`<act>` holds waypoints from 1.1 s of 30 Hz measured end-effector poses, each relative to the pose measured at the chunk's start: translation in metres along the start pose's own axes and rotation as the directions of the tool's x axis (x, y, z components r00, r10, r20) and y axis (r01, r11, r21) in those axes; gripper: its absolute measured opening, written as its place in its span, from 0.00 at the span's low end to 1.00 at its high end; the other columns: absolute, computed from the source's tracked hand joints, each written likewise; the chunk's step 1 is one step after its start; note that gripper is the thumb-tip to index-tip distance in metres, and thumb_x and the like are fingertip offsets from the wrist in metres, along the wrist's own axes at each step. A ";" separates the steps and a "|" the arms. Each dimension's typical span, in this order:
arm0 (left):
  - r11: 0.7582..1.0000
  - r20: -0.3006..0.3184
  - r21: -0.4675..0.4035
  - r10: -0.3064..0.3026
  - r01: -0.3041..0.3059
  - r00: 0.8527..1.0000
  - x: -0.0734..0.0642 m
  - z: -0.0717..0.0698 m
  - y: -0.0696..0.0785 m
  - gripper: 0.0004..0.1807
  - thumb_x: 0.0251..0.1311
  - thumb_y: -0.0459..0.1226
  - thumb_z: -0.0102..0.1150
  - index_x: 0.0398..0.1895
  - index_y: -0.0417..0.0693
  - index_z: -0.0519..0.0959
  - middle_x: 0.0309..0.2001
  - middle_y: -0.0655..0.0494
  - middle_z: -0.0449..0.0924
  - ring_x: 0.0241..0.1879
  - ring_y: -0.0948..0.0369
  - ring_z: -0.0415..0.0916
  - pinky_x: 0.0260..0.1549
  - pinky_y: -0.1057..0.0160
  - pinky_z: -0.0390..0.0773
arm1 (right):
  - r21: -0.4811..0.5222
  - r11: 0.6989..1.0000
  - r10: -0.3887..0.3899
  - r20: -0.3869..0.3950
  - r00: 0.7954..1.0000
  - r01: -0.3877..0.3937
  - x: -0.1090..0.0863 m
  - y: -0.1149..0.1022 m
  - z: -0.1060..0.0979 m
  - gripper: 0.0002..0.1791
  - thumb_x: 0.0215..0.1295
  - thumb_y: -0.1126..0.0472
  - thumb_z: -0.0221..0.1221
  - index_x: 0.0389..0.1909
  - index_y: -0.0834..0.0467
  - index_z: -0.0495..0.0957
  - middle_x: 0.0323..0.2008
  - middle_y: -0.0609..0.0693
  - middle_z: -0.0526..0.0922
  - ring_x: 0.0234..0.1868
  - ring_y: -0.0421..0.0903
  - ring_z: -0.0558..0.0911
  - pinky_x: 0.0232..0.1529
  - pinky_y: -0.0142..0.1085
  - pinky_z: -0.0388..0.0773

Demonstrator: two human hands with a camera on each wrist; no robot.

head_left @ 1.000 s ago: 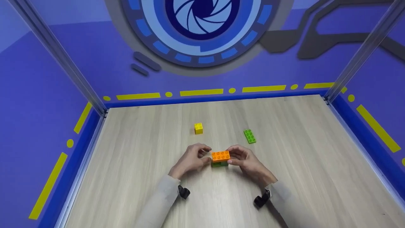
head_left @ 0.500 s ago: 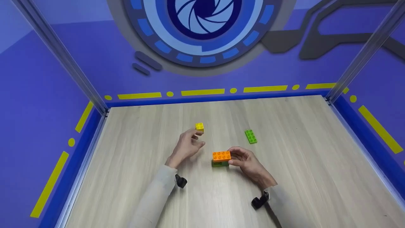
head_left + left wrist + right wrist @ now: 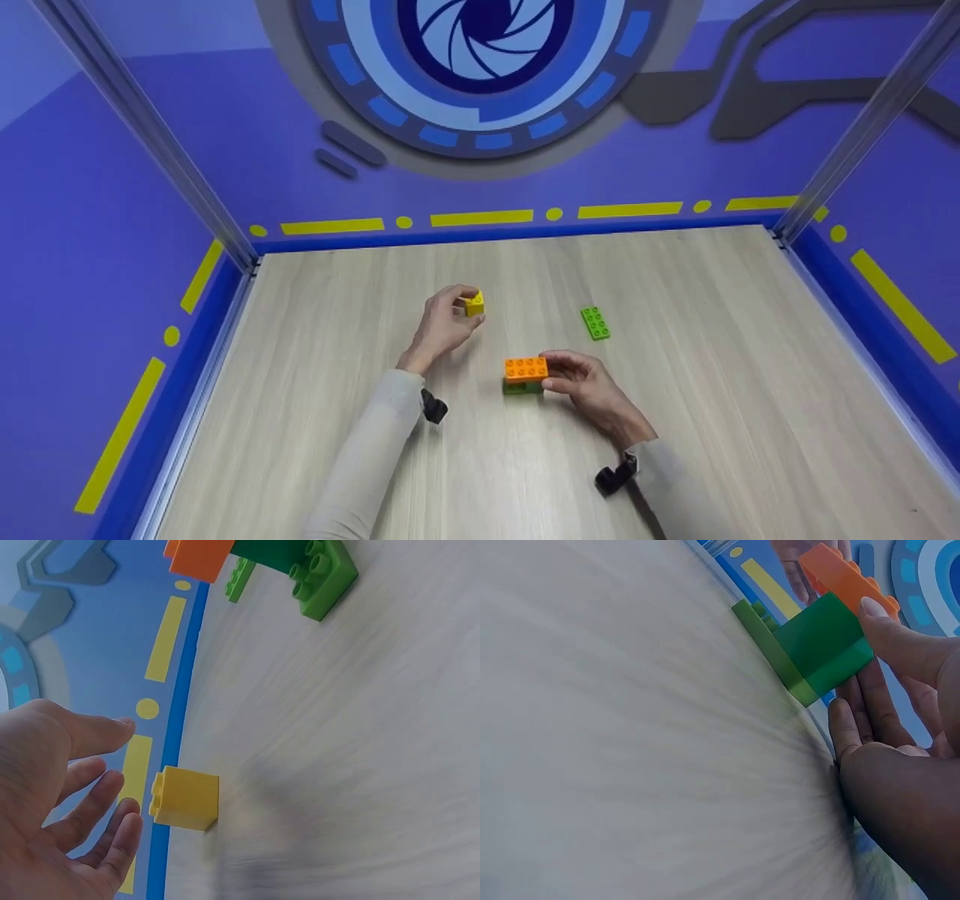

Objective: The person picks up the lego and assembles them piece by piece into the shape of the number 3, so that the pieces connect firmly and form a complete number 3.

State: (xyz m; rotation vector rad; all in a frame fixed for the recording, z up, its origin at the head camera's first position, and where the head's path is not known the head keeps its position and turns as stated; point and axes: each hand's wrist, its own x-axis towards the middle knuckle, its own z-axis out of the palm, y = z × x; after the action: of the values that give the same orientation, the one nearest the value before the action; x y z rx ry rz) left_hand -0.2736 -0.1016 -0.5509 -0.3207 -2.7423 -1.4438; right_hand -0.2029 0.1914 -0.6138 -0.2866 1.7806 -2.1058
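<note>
My left hand [image 3: 442, 322] reaches over the yellow building brick [image 3: 475, 306], fingers at its far side and thumb in front. In the left wrist view the parted fingers stand just apart from that studded yellow brick [image 3: 189, 799]. My right hand [image 3: 596, 386] grips a small stack of building bricks from its right end. An orange brick [image 3: 526, 369] forms the top, over a dark green brick [image 3: 817, 641] on a light green base plate [image 3: 774, 652]. The right thumb presses against the orange brick's end; other fingers lie behind the stack.
A loose light green studded plate [image 3: 595, 323] lies flat on the wooden table [image 3: 712, 337], beyond the right hand. Blue-purple printed walls [image 3: 180, 150] with metal corner posts enclose the table at the back and both sides.
My left hand has left the stack and moved forward and left to the yellow brick, its fingers coming round behind it. The right hand stays at the stack.
</note>
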 end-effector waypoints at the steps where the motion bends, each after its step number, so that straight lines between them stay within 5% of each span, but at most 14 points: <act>1: 1.000 -0.002 0.004 0.002 -0.002 1.000 0.002 0.000 -0.001 0.25 0.69 0.35 0.71 0.67 0.42 0.79 0.64 0.46 0.81 0.62 0.46 0.79 0.64 0.51 0.81 | -0.010 1.000 0.005 -0.002 1.000 -0.005 0.000 0.000 0.000 0.32 0.66 0.70 0.71 0.70 0.71 0.74 0.66 0.57 0.81 0.65 0.44 0.82 0.68 0.33 0.79; 13: 0.997 -0.005 0.043 -0.070 0.070 0.998 0.023 0.005 -0.016 0.31 0.67 0.35 0.73 0.72 0.44 0.75 0.70 0.47 0.76 0.68 0.46 0.74 0.69 0.49 0.77 | -0.043 0.999 0.014 -0.006 1.000 -0.014 -0.002 0.001 0.000 0.36 0.68 0.67 0.71 0.74 0.70 0.70 0.71 0.60 0.78 0.64 0.42 0.83 0.64 0.33 0.81; 20: 0.981 -0.005 -0.108 -0.165 0.163 0.986 0.026 0.018 -0.029 0.32 0.67 0.31 0.72 0.73 0.41 0.74 0.66 0.45 0.80 0.65 0.49 0.78 0.69 0.51 0.78 | -0.053 0.998 0.021 -0.022 1.000 -0.022 -0.002 0.001 0.000 0.35 0.67 0.67 0.71 0.73 0.68 0.72 0.70 0.61 0.78 0.64 0.43 0.83 0.65 0.33 0.81; 33: 0.965 -0.029 -0.201 -0.177 0.168 0.984 0.026 0.026 -0.043 0.29 0.72 0.29 0.65 0.74 0.39 0.74 0.66 0.42 0.80 0.67 0.49 0.78 0.68 0.53 0.79 | -0.092 0.995 0.037 -0.034 0.999 -0.040 -0.001 0.001 0.001 0.33 0.67 0.66 0.72 0.72 0.65 0.75 0.72 0.63 0.77 0.68 0.50 0.80 0.66 0.33 0.80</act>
State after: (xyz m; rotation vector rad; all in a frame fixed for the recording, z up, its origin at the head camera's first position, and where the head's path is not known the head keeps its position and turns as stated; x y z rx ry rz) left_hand -0.3053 -0.0994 -0.5973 -0.0500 -2.6513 -1.7477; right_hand -0.2019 0.1910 -0.6147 -0.2419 1.8912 -2.0158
